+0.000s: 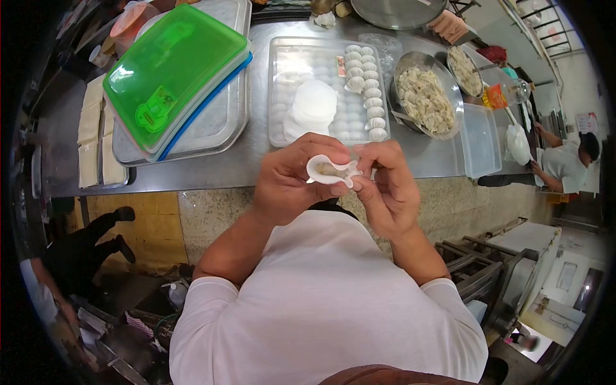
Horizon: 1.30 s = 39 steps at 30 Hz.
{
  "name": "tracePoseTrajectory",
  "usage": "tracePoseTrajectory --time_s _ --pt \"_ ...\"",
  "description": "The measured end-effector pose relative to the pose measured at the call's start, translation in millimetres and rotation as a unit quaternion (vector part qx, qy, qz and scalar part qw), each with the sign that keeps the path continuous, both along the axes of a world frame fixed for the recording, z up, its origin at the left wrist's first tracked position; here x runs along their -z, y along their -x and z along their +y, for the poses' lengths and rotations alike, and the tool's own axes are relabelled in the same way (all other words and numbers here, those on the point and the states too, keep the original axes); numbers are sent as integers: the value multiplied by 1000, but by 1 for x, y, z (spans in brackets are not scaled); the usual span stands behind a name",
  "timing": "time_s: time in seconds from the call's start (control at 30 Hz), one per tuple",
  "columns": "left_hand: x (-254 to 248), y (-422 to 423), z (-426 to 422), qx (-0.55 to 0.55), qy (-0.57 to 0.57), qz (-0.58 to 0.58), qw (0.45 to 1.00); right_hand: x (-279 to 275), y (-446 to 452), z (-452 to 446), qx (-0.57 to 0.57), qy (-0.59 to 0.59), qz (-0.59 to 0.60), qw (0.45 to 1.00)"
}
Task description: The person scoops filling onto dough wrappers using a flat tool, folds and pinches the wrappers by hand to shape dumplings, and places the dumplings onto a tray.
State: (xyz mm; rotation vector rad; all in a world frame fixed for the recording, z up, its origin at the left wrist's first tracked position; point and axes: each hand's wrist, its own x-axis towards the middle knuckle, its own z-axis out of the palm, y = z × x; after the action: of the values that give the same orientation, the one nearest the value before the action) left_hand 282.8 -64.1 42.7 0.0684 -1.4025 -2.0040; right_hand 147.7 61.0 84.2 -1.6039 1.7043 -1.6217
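Between my two hands is a half-folded dumpling (pixel 328 169), its white wrapper curved around pale filling and pleated at the right end. My left hand (pixel 298 170) curls round the dumpling's left side. At the right end, my right hand (pixel 385 183) pinches the wrapper's edge between thumb and fingers. Just beyond lies a stack of round white wrappers (pixel 313 106) on a clear plastic tray (pixel 285 51). Rows of finished dumplings (pixel 372 93) line the tray's right side. A metal bowl of chopped filling (pixel 427 96) stands to its right, with a utensil handle at the rim.
Green-lidded containers (pixel 176 74) are piled on a tray at left, near stacked square sheets (pixel 96 138). A second bowl (pixel 465 70), a bottle (pixel 510 95) and a clear lid (pixel 480 141) are at right. Another person (pixel 568 163) works at far right; someone's legs (pixel 96 237) show at left.
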Motion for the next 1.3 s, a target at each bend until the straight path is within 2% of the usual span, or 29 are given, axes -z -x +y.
tracePoseTrajectory --time_s 0.07,0.13,0.17,0.23,0.27,0.33,0.43,0.57,0.63,0.77,0.83,0.97,1.03,1.07,1.13,1.17,1.23,1.3 --pt "-3 0 1 16 2 -23 1000 -1 0 1 7 -2 -15 1000" --pt "0 1 5 18 -91 -14 996 -3 1 4 10 -37 5 999" --pt "5 3 5 19 -91 -14 996 -2 3 4 10 -36 5 999" --pt "14 8 5 -20 3 40 999 0 5 4 -3 -20 7 1000" --pt "12 9 4 -19 3 40 999 1 4 4 -2 -19 6 1000" --pt "7 9 3 5 26 2 1000 2 0 2 21 4 -118 993" --pt "8 13 7 -20 21 -3 1000 2 8 6 11 -17 -58 998" --pt "20 22 13 -46 18 40 998 4 13 10 4 -22 -58 998" --pt "12 25 15 -30 20 15 999 8 16 11 -1 15 -143 990" --pt "13 38 21 -40 69 16 997 7 30 19 8 -23 -134 991" --pt "13 47 34 -82 -26 13 996 5 39 22 4 -30 -84 996" --pt "13 58 39 -72 39 -5 997 7 59 30 -23 -1 -57 998" --pt "5 66 44 -85 52 -25 995 11 67 33 -18 1 -173 985" --pt "4 71 46 -87 58 -27 994 11 74 35 -21 6 -175 984" --pt "3 83 49 -114 107 -37 987 10 90 38 -34 -22 -113 993" --pt "3 89 53 -116 111 -40 986 10 97 39 -36 -18 -116 992" --pt "5 102 61 -170 105 -34 979 10 111 42 -42 -4 -34 999" --pt "2 108 66 -168 122 -59 976 11 125 44 -57 8 -31 998"
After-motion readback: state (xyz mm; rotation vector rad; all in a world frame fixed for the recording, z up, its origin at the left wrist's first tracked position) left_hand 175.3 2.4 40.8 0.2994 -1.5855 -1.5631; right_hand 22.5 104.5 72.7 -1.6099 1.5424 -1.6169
